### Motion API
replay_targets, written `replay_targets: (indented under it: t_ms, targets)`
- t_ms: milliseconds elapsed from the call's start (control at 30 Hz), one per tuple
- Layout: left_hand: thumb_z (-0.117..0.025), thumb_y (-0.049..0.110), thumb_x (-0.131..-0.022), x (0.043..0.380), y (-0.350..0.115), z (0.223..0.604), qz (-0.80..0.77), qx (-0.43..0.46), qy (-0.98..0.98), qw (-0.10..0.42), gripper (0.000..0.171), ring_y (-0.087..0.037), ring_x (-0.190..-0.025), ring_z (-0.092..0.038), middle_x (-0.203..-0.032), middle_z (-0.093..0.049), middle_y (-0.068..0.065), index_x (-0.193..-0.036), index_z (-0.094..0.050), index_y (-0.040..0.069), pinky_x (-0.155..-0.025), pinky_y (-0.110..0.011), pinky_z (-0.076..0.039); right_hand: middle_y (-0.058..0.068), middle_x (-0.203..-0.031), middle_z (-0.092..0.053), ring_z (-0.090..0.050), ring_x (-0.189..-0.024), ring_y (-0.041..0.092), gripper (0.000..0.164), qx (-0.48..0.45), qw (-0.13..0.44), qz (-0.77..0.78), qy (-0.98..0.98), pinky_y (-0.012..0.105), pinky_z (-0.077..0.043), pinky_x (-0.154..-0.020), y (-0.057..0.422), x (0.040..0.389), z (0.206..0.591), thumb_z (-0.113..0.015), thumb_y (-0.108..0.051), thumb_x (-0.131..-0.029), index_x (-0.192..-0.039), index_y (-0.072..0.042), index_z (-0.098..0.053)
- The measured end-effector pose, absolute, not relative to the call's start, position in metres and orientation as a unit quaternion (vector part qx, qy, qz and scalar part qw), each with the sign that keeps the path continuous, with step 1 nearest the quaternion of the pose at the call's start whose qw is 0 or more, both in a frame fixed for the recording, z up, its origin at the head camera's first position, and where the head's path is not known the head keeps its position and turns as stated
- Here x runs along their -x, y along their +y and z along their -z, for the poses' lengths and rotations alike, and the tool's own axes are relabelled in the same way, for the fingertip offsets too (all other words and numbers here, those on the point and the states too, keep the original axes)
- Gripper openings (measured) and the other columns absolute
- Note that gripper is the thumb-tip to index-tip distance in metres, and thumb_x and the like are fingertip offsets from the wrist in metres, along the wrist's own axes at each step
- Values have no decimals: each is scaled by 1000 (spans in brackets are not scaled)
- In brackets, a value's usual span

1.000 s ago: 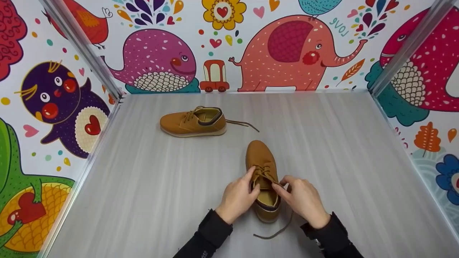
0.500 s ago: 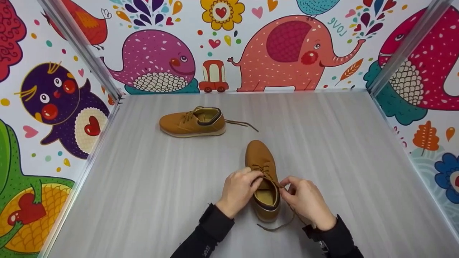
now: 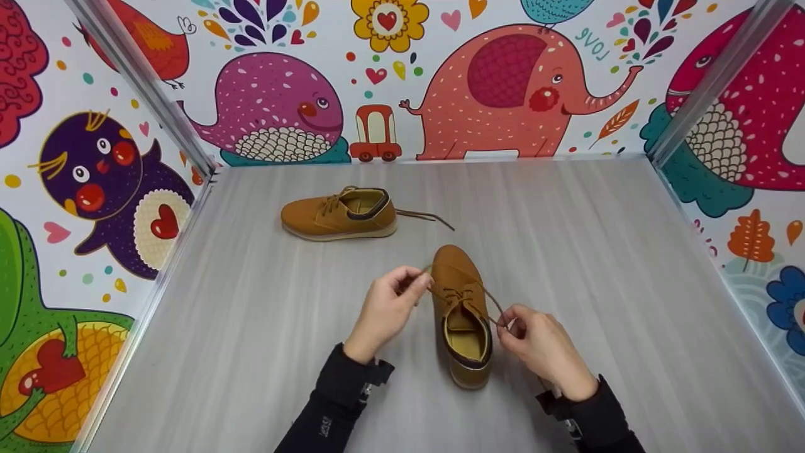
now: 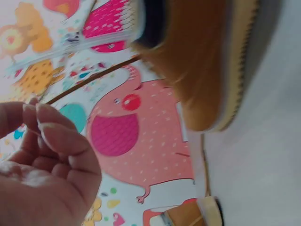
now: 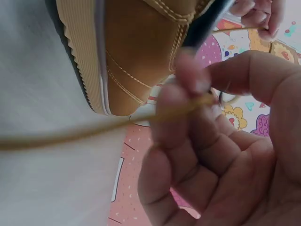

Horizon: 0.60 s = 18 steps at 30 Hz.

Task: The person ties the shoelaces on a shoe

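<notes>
A tan lace-up shoe [image 3: 454,267] sits on the floor, toe pointing away from me. To its left, my left hand [image 3: 383,308] pinches a brown shoelace [image 4: 94,79] between thumb and fingertips, stretched from the shoe's lacing. On the shoe's right side, my right hand [image 3: 547,349] pinches a shoelace [image 3: 493,297]; a length of it trails past the fingers in the right wrist view. Both hands are off the shoe body. The matching shoe [image 3: 314,217] lies farther back on the left, toe to the left, its laces trailing right.
Grey wood-grain flooring [image 3: 251,333] surrounds both shoes. Printed cartoon panels enclose it at the back, left and right, including an elephant wall [image 3: 503,94]. Metal corner posts [image 3: 723,82] stand at the rear corners.
My left hand has moved from over the shoe opening out to the left, drawing a lace with it. The right hand has shifted slightly right, its lace now raised beside the shoe.
</notes>
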<state>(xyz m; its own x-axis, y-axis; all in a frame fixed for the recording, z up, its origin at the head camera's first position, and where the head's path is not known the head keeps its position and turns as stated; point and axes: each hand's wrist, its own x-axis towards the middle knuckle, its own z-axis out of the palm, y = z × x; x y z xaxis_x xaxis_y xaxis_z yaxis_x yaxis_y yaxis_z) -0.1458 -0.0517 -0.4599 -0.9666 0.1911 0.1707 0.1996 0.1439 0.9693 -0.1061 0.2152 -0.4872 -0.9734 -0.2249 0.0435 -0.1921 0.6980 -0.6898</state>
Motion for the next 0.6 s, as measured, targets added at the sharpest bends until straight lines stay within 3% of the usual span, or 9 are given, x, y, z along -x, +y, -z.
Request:
replay_targets:
  t_ms: [267,600]
  targets:
    - [-59,16,-101,159,-78,444,683,97,-722,48,23,-15,-66,-52,-71,-57,-6,-99,-70,-4,-60,-23,-44,-11,-61,-52,-47,-51,6,6,97,17,381,919,24,-40,-51,224,102,483,-72,-18,-92,-89,-13,-72]
    - [-62,16,-100,192,-83,439,681,68,-729,27,22,-17,-69,-58,-85,-66,-17,-100,-71,-4,-60,-24,-46,-12,-62,-54,-48,-53,6,4,84,-1,376,923,24,-39,-54,230,96,474,-71,-17,-93,-90,-17,-74]
